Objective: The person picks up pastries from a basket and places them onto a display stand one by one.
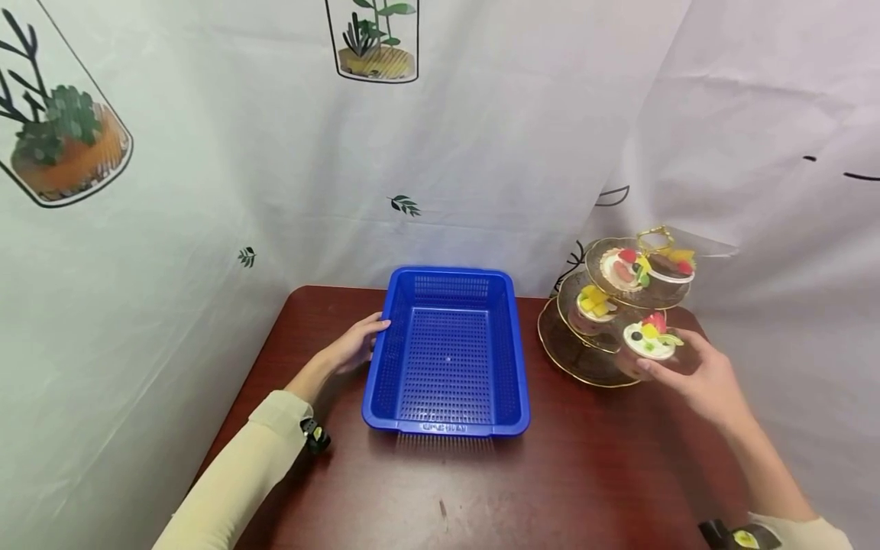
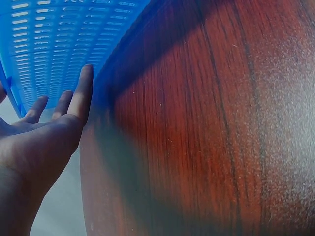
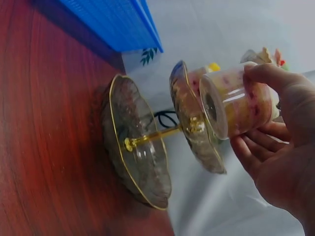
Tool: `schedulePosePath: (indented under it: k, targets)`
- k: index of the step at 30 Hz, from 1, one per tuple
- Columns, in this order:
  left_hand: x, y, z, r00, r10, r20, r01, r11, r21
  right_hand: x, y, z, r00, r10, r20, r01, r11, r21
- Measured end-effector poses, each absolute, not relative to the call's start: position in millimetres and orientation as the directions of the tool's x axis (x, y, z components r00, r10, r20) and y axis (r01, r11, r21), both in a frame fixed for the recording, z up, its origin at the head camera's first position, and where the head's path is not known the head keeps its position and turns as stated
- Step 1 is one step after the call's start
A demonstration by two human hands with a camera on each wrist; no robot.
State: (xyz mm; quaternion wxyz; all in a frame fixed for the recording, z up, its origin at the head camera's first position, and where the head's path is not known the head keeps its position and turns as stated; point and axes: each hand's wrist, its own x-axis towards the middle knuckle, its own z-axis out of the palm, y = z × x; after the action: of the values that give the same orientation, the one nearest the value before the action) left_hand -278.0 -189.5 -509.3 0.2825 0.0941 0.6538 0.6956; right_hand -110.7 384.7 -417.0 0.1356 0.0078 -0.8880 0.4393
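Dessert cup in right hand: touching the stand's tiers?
Apart. The right wrist view shows the dessert cup, held by the right hand, hanging clear of the tiered stand, with background visible between them.

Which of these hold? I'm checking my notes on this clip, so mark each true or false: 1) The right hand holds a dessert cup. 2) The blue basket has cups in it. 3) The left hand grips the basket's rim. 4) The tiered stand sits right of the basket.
1) True: the right hand holds a dessert cup.
2) False: the blue basket holds nothing.
3) False: the left hand rests open against its side.
4) True: the tiered stand is there.
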Motion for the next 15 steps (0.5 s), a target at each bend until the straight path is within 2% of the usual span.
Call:
schedulePosePath:
  k: [15]
  targets:
    - [-276,-188,-507,-0.823,0.521,-0.226,-0.257,0.014,0.966,-131,390,-417,-0.953,0.196,0.23,-0.064,0.614,-0.787]
